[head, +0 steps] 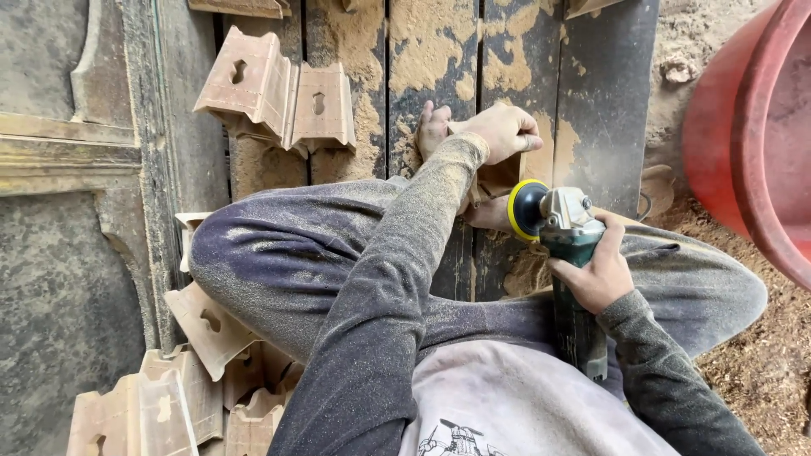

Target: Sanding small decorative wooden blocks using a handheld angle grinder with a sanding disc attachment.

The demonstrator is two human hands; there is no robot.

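Note:
My left hand (494, 131) reaches across my knees and grips a small carved wooden piece (494, 179) against the dark planks; most of the piece is hidden under the hand and wrist. My right hand (598, 272) is closed around the green body of an angle grinder (568, 245). Its yellow-rimmed sanding disc (525, 209) sits right beside the wooden piece, just below my left wrist. Both sleeves and my trousers are coated in sawdust.
Two carved wooden blocks (279, 93) with keyhole cutouts lie on the planks at the upper left. Several similar blocks (186, 371) are piled at the lower left. A large red tub (752, 135) stands at the right. Sawdust (760, 355) covers the ground.

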